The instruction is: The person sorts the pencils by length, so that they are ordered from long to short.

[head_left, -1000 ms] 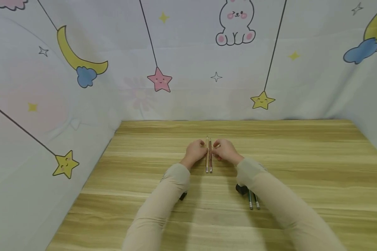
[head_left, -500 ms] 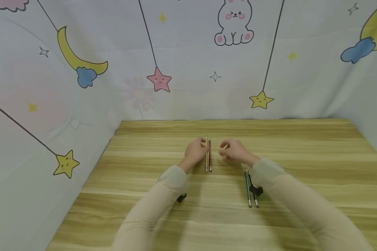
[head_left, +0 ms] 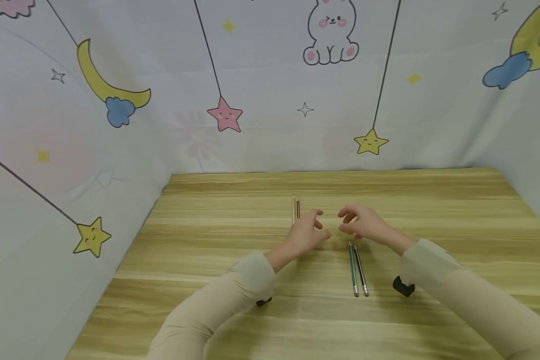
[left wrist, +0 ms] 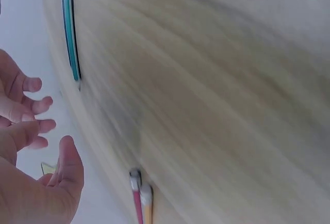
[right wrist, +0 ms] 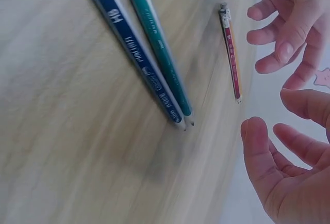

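Two pencils lie side by side near the table's middle, a yellow pencil (head_left: pixel 293 210) and a dark red pencil (head_left: pixel 298 209); in the head view the left hand hides their lower ends. The left hand (head_left: pixel 305 234) hovers over them, its fingers loosely bent and holding nothing. Across a small gap is the right hand (head_left: pixel 364 224), likewise holding nothing, fingers relaxed. Just below it on the table lie a green pencil (head_left: pixel 353 270) and a dark blue pencil (head_left: pixel 361 270), points away from the person, eraser ends nearer. White lettering shows on the blue pencil (right wrist: pixel 136 53) in the right wrist view.
The wooden table (head_left: pixel 207 225) meets a white cloth backdrop (head_left: pixel 270 140) printed with stars, moons and a bear. The cloth also stands along the left and right sides. A black wrist camera (head_left: pixel 403 286) hangs beneath the right sleeve.
The right hand has moved rightward off the red pencil, uncovering the green and blue pencils. The left hand has left the yellow pencil's side and shifted right, toward the right hand. The pencils stay put.
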{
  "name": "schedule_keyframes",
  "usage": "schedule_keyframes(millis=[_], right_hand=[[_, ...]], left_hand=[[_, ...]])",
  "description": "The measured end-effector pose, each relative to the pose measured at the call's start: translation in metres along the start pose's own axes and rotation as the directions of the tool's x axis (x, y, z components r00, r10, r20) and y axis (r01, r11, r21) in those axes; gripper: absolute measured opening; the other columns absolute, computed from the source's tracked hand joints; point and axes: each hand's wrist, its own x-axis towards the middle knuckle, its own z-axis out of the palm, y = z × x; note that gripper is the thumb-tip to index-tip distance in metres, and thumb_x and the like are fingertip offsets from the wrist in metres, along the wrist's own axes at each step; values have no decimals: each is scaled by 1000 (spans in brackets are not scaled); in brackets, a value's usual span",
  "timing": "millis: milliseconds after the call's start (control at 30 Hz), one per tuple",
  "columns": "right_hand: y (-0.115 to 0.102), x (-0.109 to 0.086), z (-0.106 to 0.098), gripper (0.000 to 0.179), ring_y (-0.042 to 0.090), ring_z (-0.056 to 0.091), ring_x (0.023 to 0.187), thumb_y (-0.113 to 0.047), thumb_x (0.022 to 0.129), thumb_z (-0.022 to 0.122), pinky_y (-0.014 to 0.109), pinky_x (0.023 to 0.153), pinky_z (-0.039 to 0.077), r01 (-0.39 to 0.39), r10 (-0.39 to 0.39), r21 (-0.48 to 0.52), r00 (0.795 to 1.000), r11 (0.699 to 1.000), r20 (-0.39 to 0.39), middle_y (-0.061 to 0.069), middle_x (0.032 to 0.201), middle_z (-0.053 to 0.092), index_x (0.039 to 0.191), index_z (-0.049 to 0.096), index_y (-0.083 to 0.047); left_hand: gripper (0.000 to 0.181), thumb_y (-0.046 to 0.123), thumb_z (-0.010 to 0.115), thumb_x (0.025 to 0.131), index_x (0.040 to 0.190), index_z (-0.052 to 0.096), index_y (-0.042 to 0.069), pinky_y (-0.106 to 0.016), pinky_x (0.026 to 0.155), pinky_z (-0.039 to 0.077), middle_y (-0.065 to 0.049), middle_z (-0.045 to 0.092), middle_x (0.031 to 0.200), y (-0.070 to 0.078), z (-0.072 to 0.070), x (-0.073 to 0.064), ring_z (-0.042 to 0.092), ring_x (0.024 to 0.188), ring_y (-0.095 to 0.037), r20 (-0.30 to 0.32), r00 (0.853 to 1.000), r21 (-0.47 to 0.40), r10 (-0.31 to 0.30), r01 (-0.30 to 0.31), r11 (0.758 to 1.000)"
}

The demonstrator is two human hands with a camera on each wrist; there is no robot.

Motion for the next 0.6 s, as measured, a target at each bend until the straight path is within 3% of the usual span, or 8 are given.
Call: schedule_keyframes(millis=[300, 500, 600], right_hand=[[10, -24, -1, 40, 18, 55, 63, -9, 81, 59, 31, 52, 49, -33, 32, -47, 999, 998, -26, 24, 101, 52, 115, 46, 7], [16, -36, 8, 39, 11, 48, 46, -5, 78, 61, 26, 46, 44, -48, 41, -136, 997, 990, -58, 18, 87, 57, 112, 48, 8], [18, -40, 11, 37, 10, 48, 45, -5, 77, 62, 26, 46, 43, -50, 38, -166, 997, 985, -73, 12, 78, 58, 109, 49, 8]], left_hand=[[53, 25, 67, 77, 123, 43, 11, -19, 51, 44, -3, 65, 88, 16, 26, -11, 56, 57, -7, 108, 994, -71, -3, 10, 997], [48, 21, 70, 75, 115, 46, 8, -18, 49, 42, 0, 64, 74, 22, 41, -16, 53, 54, -5, 145, 989, -110, -6, 22, 994], [44, 18, 70, 74, 110, 48, 6, -16, 49, 40, 0, 64, 70, 24, 46, -19, 51, 54, -4, 148, 989, -119, 0, 18, 993]])
